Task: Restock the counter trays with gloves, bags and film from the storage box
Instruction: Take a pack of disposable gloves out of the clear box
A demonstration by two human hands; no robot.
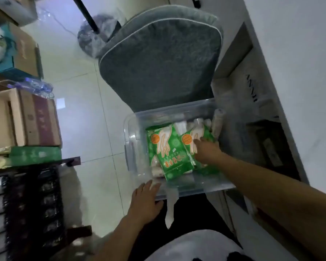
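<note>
A clear plastic storage box [134, 140] sits on the floor in front of me. Inside lie two green glove packs, one on the left [167, 153] and one on the right [199, 136], with white rolls [217, 121] behind them. My right hand [205, 150] reaches into the box and lies over the right glove pack; whether its fingers curl round the pack is hidden. My left hand [146, 200] rests with straight fingers on the box's near rim.
A grey cushioned chair [162, 59] stands just behind the box. Cardboard boxes [26, 121] and a green carton [34, 154] are stacked at the left. A white cabinet [290, 72] runs along the right. A dark rack [32, 208] stands at lower left.
</note>
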